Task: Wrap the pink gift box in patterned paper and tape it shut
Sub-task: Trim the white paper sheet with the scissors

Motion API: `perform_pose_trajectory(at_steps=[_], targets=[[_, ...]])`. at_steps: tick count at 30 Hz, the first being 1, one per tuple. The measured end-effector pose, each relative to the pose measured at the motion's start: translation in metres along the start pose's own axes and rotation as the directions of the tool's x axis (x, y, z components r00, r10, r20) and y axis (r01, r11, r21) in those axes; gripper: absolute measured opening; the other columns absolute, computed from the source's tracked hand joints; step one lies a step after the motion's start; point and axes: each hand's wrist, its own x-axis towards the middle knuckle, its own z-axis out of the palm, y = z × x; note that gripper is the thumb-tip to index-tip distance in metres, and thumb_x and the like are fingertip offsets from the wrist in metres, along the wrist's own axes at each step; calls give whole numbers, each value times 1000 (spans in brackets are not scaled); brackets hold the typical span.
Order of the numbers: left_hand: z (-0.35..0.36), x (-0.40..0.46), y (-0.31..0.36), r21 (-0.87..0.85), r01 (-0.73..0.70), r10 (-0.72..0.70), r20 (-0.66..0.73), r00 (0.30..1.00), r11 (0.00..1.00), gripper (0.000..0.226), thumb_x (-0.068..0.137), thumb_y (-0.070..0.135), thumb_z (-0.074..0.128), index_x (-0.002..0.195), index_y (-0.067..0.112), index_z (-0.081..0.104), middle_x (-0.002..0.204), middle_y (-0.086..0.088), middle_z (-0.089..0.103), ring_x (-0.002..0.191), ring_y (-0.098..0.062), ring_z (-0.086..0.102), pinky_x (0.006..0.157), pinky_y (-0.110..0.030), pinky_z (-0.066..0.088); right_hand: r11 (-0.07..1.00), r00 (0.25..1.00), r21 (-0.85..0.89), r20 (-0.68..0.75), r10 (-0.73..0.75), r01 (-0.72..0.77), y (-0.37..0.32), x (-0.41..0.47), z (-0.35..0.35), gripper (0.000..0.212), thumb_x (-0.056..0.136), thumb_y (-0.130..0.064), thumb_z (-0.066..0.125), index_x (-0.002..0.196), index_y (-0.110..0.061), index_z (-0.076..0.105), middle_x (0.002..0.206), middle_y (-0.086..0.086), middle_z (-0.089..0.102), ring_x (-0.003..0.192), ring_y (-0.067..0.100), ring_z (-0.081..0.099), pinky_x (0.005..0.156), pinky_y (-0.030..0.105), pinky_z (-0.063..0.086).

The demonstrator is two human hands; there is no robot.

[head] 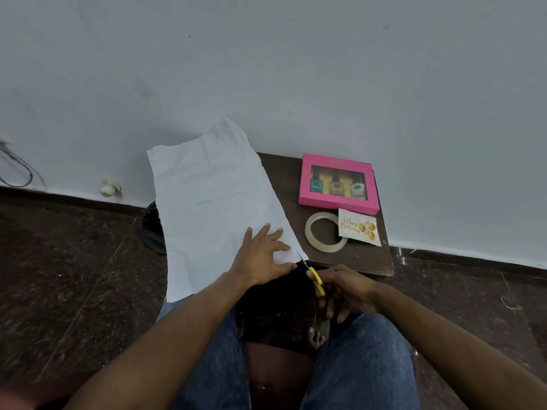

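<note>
The person sits on the floor with denim-clad knees drawn up to a low dark table [370,261], and the nearest thing in play is the right hand [344,291], its fingers curled through the yellow handles of a pair of scissors [313,276], the blades pointing up toward the near edge of the paper [213,202]. Just beyond it the left hand [263,255] lies flat with fingers spread, pressing the sheet down by its near right corner and gripping nothing. The paper shows its plain white back and covers the table's left side, spilling over the near and left edges and rising against the wall at the far end. This looks like the trimming step: the sheet is not yet cut to size. The next move seems to call for keeping the sheet taut under the palm and starting the blades squarely at the edge. On the bare right part of the table sit a roll of clear tape [325,232] and, overlapping it, a birthday card [359,227]. Farthest off, near the far right corner, the pink gift box [337,182] lies unwrapped, well apart from the paper.
</note>
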Motion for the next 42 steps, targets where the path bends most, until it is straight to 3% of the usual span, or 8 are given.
perform_pose_trajectory(at_steps=[23,42], targets=[[2,1,-3,-36,5,-5,-6,1000,999,54,87,65,55,132,35,59,161,9,23,151,-13,4,121,-51,-6,1000,999,0,-44,-17,17,-7,5,-1,44,92,-48,60,85,-5,62,67,9,59,50,20,56,46,29,53],[-2,-3,0,-55,4,-4,-6,1000,998,53,87,62,57,132,34,59,161,8,23,151,-13,5,121,-51,-5,999,997,-7,-71,-37,37,-14,12,1,44,91,-50,60,77,-9,61,65,7,57,49,19,53,48,27,49]])
